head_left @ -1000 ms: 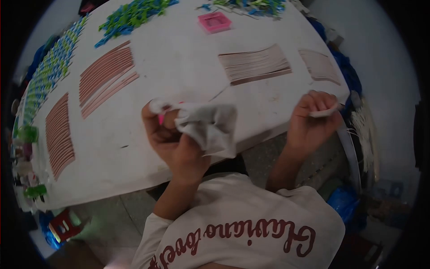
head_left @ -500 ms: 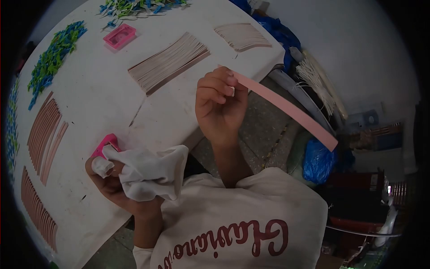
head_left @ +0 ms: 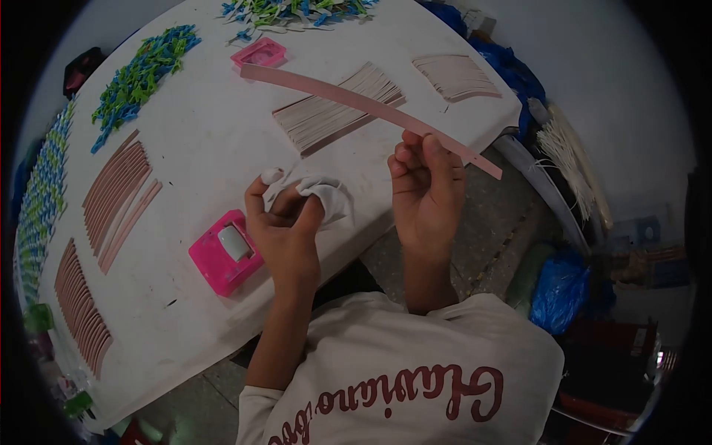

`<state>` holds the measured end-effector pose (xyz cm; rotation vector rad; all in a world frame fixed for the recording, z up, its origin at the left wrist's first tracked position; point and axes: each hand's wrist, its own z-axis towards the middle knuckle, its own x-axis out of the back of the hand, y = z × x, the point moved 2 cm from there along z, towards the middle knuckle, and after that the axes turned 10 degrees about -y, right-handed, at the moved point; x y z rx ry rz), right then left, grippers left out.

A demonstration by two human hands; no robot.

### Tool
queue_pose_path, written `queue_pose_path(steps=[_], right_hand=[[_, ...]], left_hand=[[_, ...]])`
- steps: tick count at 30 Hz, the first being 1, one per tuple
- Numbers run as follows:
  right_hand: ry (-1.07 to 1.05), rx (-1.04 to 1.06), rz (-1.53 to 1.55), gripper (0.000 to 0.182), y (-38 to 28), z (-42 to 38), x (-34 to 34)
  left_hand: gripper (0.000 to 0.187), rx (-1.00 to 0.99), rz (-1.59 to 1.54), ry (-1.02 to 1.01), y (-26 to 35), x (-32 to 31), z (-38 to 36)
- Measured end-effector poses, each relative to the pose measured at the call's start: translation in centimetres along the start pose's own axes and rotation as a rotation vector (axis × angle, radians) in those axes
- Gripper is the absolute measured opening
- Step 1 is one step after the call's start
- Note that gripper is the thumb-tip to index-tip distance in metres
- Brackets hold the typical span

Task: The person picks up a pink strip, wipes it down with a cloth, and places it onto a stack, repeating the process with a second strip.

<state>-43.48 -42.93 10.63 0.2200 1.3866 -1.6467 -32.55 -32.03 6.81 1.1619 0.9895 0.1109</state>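
Note:
My right hand (head_left: 429, 196) pinches a long pinkish-beige strip (head_left: 334, 93) near its right end. The strip slopes up to the left over a stack of similar strips (head_left: 326, 122). A crumpled white cloth (head_left: 326, 196) is gripped by my left hand (head_left: 285, 222), and one of its fingertips has a white wrap (head_left: 271, 176). Beside that hand, a bright pink holder with a white roller (head_left: 224, 252) rests on the table.
More strips lie in a fanned row (head_left: 115, 193), a lower row (head_left: 80, 311) and a far stack (head_left: 458, 77). Green and blue pieces (head_left: 144, 78) are piled on the white table (head_left: 185, 148). A small pink tray (head_left: 259, 52) stands behind. A blue bag (head_left: 560, 289) sits right.
The strip has swung from pointing down right to reaching up left across the table. My left hand and the cloth have shifted away from the roller holder, which now shows more fully.

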Motion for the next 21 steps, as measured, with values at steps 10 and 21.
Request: queue_pose_path(steps=[10,21], right_hand=[[-0.036,-0.050,0.065,0.013,0.5,-0.3,-0.8],[-0.279,-0.192,0.095,0.016,3.5,-1.4,-3.3]], left_hand=[[0.049,-0.142,0.356,-0.148,1.7,0.4,-0.4],[0.048,-0.582,0.007,0.220,10.1,5.5,-1.3]])
